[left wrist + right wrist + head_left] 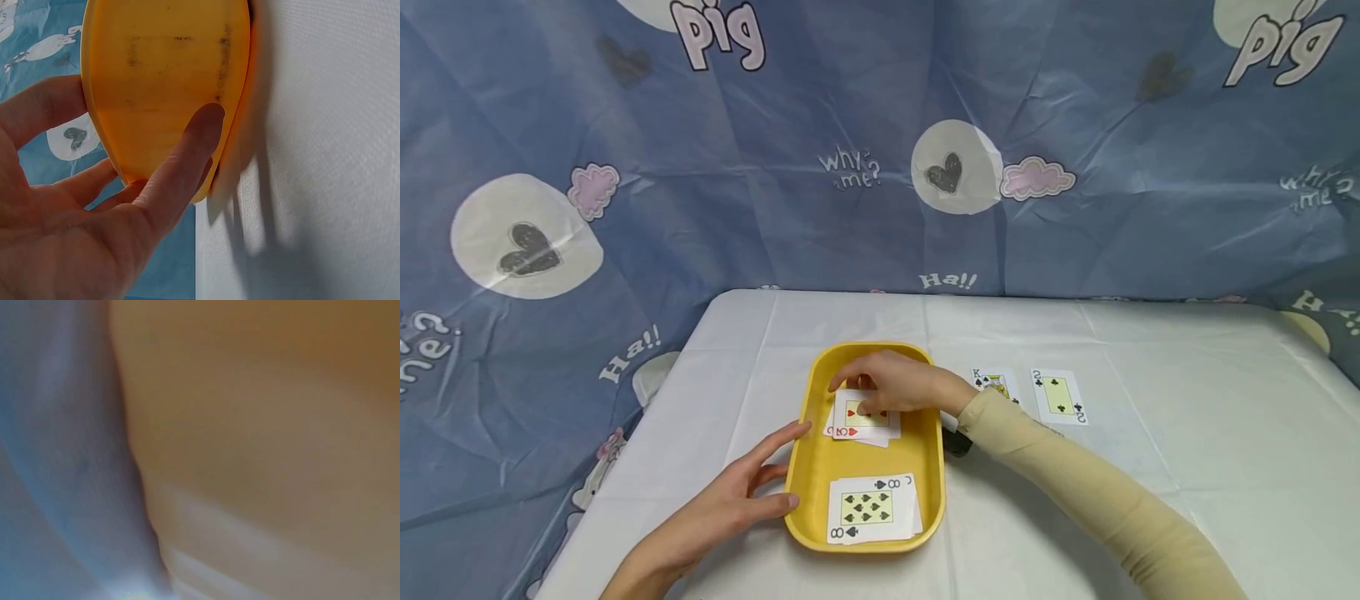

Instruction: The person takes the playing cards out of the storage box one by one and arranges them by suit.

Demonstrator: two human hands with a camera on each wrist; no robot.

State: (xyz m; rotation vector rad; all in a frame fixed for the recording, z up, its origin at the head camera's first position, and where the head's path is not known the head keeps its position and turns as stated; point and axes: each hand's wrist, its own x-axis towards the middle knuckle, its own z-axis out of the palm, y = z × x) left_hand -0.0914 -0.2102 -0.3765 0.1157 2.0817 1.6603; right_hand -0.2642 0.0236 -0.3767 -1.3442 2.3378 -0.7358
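My left hand (726, 508) rests its fingertips against the left wall of a yellow tray (805, 475). The left wrist view shows the thumb (187, 156) laid straight along the tray's outside, other fingers at the rim. Inside the tray's far half is my right hand (898, 383), fingers loosely curved and thumb on the face of a heart playing card (850, 423). This card lies over another card, its upper right part hidden by the hand. Toward the tray's near end sits a small stack of cards topped by an eight of spades (865, 510).
Right of the tray, a king of spades (1000, 385) and a two of clubs (1060, 397) lie face up on the white cloth (1225, 433). A black object (957, 442) shows beside the tray, partly under the right sleeve. The right wrist view is blurred, mostly sleeve.
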